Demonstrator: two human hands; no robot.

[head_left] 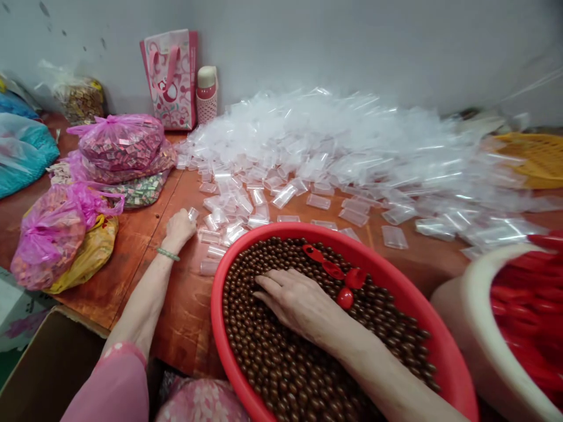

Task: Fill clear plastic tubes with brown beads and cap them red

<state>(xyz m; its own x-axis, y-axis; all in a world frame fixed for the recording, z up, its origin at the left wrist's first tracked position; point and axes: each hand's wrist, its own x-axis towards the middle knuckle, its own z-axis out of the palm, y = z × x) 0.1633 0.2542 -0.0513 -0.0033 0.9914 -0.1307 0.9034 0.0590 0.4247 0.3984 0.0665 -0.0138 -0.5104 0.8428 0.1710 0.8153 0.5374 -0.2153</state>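
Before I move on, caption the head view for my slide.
Right hand among brown balls in a red basin; left hand holding a clear plastic piece.

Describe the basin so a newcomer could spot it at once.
Along the wall lies a heap of clear cases. In front of it, nearer the camera, is the basin. Unlike the pale tub beside it, it is red and holds brown balls.
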